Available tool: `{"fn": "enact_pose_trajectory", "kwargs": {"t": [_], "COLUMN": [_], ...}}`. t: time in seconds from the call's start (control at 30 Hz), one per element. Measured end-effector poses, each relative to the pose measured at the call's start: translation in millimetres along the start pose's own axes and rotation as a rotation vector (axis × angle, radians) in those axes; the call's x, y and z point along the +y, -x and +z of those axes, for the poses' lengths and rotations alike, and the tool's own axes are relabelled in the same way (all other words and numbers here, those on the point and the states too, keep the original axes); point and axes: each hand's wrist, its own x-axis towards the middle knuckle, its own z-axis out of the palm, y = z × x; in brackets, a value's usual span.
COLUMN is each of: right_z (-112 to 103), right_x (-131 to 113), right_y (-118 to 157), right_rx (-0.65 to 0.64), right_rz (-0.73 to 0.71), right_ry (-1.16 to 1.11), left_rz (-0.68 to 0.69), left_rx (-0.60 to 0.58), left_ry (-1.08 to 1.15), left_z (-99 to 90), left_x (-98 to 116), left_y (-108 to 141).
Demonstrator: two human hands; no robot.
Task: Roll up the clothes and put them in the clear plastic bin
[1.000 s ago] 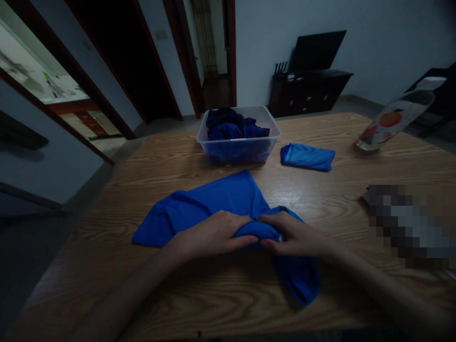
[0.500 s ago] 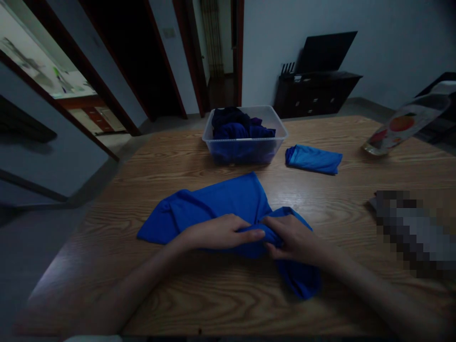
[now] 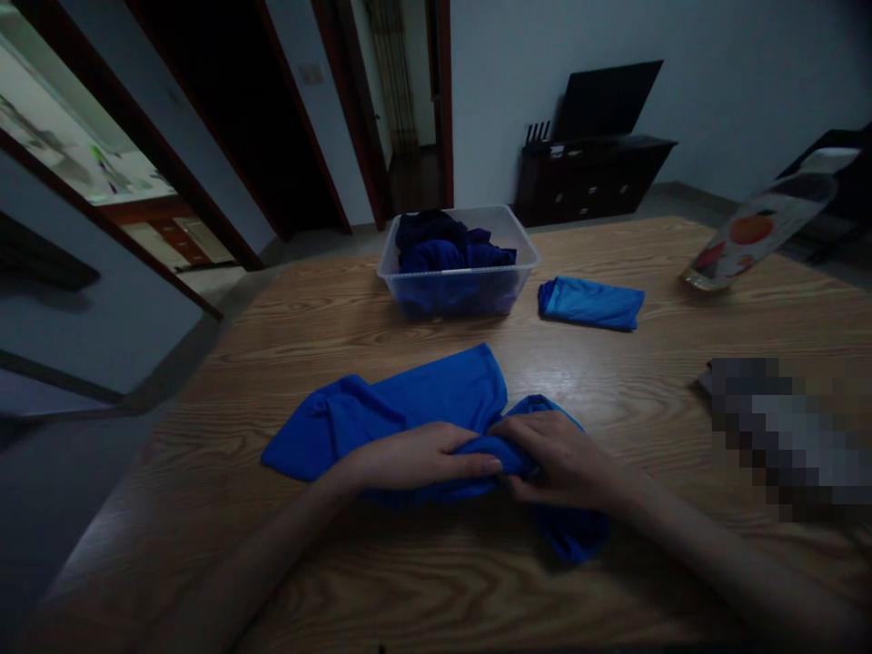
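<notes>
Your left hand (image 3: 415, 457) lies flat on the blue garment (image 3: 422, 409) at lower centre of the frame, fingers extended; your right hand (image 3: 559, 454) pinches a bunched fold beside it. Since a second ago the cloth has gathered tighter between them, its far edge drawn nearer, so the fold looks underway. The clear bin (image 3: 524, 263) sits behind.
</notes>
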Motion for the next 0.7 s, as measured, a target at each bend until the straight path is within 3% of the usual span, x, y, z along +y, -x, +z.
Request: {"fn": "enact_pose_trajectory", "kwargs": {"t": [0.17, 0.4, 0.53, 0.7], "right_z": [-16.6, -25.8, -24.8, -23.7], "right_x": [-7.9, -15.9, -12.2, -9.2], "right_y": [-7.4, -12.5, -10.8, -7.1], "right_rx": [-0.168, -0.278, -0.274, -0.206], "right_rz": [0.158, 0.235, 0.232, 0.230], "right_ry": [-0.285, -0.435, -0.509, -0.406], "left_rz": [0.085, 0.129, 0.143, 0.147], "left_rx": [0.105, 0.177, 0.228, 0.219], "left_ry": [-0.218, -0.424, -0.459, -0.395], "left_z": [2.1, 8.2, 8.9, 4.9], "left_x": [13.7, 25.6, 27.4, 30.5], "left_y": [12.4, 23.0, 22.2, 22.8]}}
